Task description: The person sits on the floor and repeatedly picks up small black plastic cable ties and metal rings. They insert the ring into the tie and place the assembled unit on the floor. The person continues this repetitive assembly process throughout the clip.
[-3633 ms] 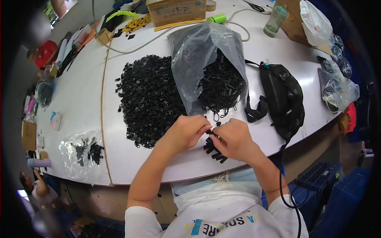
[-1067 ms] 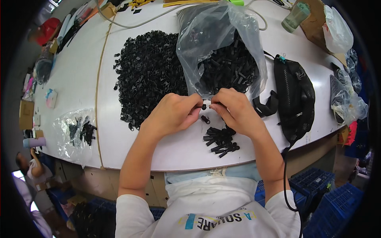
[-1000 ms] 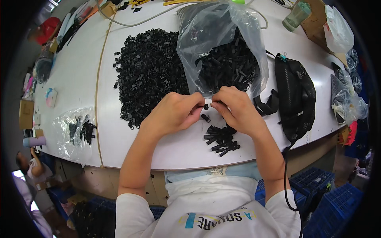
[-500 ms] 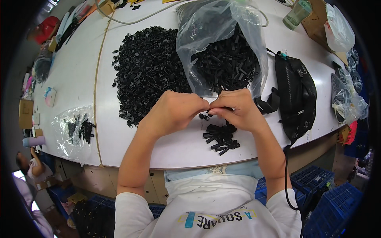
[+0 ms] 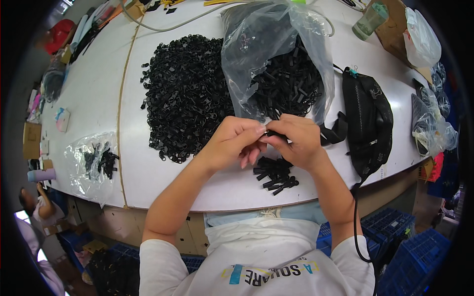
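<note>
My left hand [image 5: 238, 140] and my right hand [image 5: 297, 138] meet over the table in front of the open bag. Between their fingertips is a small black zipper slider [image 5: 267, 133] with a glint of metal, mostly covered by the fingers. The left thumb and forefinger pinch at it, the other left fingers curling below. My right hand is closed round a dark zipper pull [image 5: 279, 135], largely hidden. Just below the right hand lies a small heap of black zipper pulls [image 5: 276, 175]. To the left spreads a big pile of black zipper sliders [image 5: 185, 93].
A clear plastic bag [image 5: 242, 49] of black zipper pulls stands ahead, beside a black waist bag [image 5: 368, 113] with its strap. At left lies a smaller clear bag [image 5: 89, 170]. A greenish bottle [image 5: 369, 22] is far right; blue crates [image 5: 414, 261] sit below the table.
My left hand has shifted slightly right and turned, so its lower fingers now show. A small black piece seen beneath the fingertips before is out of sight now.
</note>
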### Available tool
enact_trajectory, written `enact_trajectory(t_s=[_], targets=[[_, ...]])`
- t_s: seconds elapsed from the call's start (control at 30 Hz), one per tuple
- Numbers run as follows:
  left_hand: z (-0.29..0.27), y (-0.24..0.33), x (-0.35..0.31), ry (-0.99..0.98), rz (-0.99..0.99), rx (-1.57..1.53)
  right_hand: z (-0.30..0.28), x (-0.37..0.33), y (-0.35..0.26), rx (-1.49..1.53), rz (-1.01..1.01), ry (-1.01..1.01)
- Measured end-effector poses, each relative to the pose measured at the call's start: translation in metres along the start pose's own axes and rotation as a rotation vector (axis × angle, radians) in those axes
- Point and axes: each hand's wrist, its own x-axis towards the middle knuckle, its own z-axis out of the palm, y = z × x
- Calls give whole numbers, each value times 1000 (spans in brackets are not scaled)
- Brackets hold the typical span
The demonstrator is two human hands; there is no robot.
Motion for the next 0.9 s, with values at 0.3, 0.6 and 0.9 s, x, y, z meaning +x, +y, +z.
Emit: enact_trajectory(t_s=[0.3,0.6,0.9], targets=[[1,-11,0,513,558,668,2,3,-1,-104,-158,0],[-1,-13,6,285,527,402,1,0,-6,64,61,-54],[-12,-18,4,302,761,1177,9,-2,-16,-80,134,-64]])
